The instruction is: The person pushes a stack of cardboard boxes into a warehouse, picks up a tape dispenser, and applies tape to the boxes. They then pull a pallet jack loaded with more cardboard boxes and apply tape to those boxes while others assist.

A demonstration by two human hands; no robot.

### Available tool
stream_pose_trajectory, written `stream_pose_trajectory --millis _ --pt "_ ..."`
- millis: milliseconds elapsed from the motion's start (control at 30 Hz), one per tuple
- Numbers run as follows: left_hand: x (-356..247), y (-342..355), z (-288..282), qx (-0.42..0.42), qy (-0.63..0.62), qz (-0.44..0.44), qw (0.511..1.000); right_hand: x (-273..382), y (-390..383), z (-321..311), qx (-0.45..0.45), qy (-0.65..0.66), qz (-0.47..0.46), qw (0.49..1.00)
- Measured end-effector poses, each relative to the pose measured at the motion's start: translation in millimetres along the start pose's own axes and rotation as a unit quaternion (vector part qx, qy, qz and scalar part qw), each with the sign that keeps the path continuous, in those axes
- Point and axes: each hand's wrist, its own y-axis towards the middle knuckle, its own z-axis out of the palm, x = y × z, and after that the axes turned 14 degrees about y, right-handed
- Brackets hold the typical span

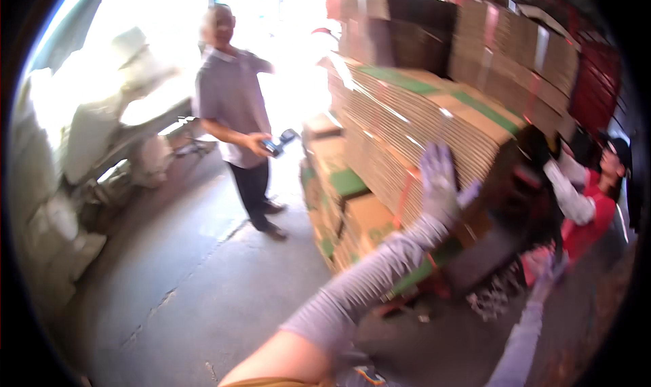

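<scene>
My left hand, in a pale lavender glove, reaches up from the lower middle. Its fingers are stretched out flat against the side of a thick stack of flattened cardboard boxes, which shows brown layered edges and green bands on top. Farther down at the right is my right hand, also gloved, low beside the near end of the stack. Motion blur smears its fingers, so whether it holds anything is unclear. A red strap runs down the side of the stack near my left hand.
A person in a grey shirt stands left, holding a blue-and-black handheld device. At the right, a co-worker in red reaches dark gloves to the stack's end. More cardboard bundles rise behind. White sacks line the left; the concrete floor is cracked.
</scene>
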Motion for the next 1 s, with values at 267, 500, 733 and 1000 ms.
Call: stream_pose_trajectory --millis 267,500,733,1000 --pt "12.4 -1.9 -0.4 0.014 0.017 -0.013 1.0 14.1 -4.8 28.7 -0.049 -0.049 0.056 0.996" --pt "16.5 3.1 12.5 0.045 0.06 -0.015 0.997 19.6 -9.2 48.7 -0.094 -0.014 0.044 0.995" --pt "11.1 -0.3 10.8 0.059 0.096 -0.002 0.994 35.8 -17.0 53.2 -0.103 -0.032 0.008 0.994" --pt "14.1 -3.8 14.9 0.034 0.073 0.004 0.997 48.6 -22.8 53.2 -0.104 0.082 0.038 0.99"
